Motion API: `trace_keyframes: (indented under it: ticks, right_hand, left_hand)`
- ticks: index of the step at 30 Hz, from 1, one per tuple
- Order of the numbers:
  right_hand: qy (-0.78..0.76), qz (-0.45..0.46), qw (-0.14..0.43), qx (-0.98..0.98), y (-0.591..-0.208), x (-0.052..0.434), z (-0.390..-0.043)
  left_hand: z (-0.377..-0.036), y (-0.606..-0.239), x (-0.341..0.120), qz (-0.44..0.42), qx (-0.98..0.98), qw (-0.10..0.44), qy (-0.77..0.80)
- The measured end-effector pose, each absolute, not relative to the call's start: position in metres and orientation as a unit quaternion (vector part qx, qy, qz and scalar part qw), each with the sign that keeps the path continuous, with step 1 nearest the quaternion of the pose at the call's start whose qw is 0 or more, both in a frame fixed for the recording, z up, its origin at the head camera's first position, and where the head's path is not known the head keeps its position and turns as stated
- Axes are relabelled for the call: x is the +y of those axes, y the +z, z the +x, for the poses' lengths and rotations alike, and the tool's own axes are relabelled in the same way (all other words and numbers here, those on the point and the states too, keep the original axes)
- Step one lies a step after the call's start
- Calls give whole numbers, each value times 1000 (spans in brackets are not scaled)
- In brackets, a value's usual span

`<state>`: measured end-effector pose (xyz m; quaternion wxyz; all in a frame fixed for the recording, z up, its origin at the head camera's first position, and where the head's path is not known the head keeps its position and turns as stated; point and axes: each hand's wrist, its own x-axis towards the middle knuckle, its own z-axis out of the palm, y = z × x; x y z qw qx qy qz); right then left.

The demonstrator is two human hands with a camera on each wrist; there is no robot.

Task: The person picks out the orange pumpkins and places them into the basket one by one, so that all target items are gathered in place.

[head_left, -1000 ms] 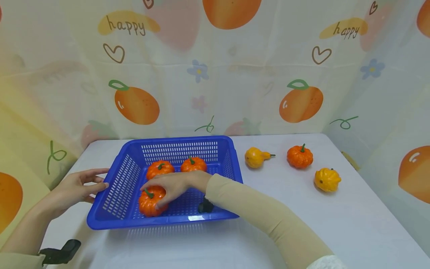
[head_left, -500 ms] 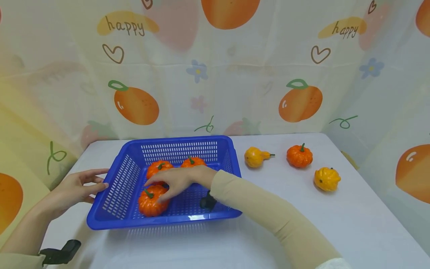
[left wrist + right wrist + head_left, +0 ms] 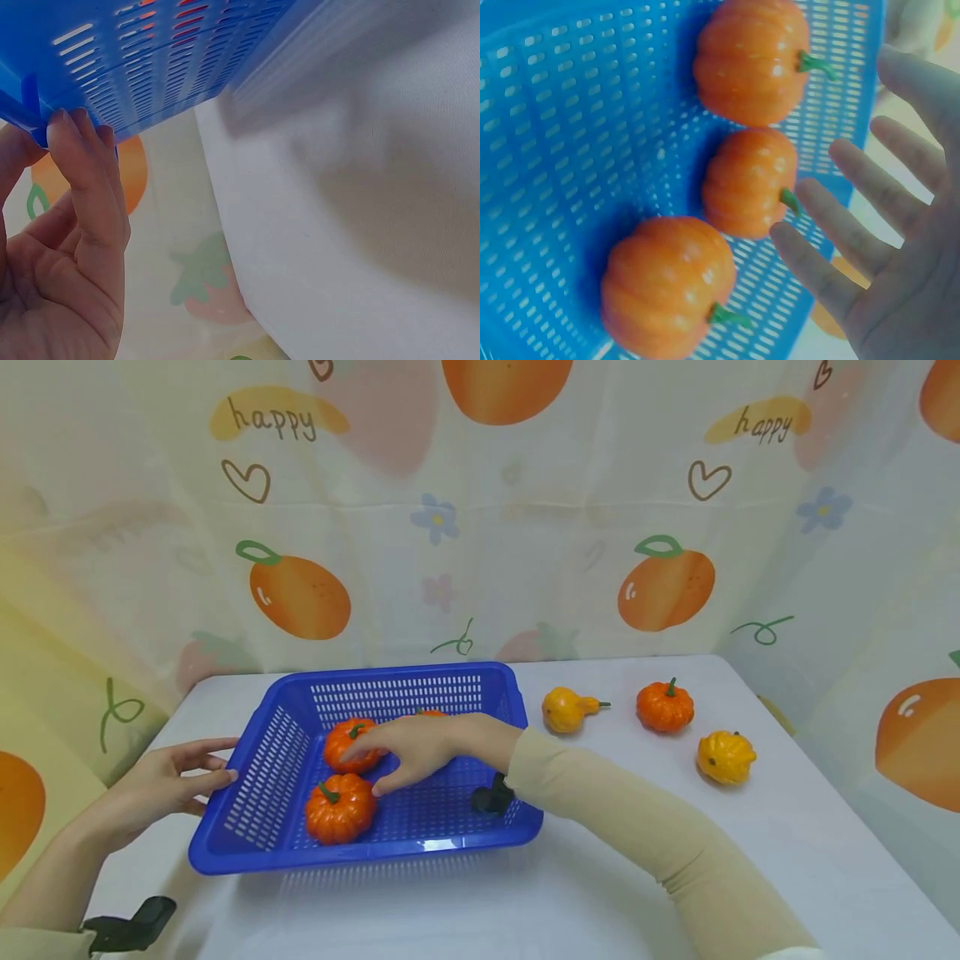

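Three pumpkins point(image 3: 339, 808) lie in the basket point(image 3: 480, 839), three gourds point(image 3: 664, 707) remain outside; right hand point(image 3: 420, 747) hovers empty, fingers straight, left hand point(image 3: 161, 785) touching the rim.

From the head view my right hand point(image 3: 420, 745) hides nearly all of the back pumpkin point(image 3: 429, 713) in the basket point(image 3: 360, 857), my left wrist view cuts off my left hand point(image 3: 56, 255), and the right wrist view is soft throughout.
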<state>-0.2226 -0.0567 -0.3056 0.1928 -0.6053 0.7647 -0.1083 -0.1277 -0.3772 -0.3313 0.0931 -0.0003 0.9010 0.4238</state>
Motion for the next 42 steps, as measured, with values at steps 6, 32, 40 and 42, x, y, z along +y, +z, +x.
trace_keyframes:
  ticks: [6, 32, 40, 42]
  right_hand:
    - [-124, -597, 163, 776, -292, -42, -224]
    - [-280, -545, 12, 790, -264, 49, -244]
    - [-325, -490, 5, 809, -265, 85, -254]
    - [-331, -470, -6, 818, -264, 95, -256]
  left_hand:
    - [-127, -331, -377, -1, 901, 92, 424]
    - [-125, -330, -375, -9, 907, 95, 411]
    - [-125, -329, -375, -11, 905, 95, 415]
    - [-126, -330, -375, -10, 904, 95, 417]
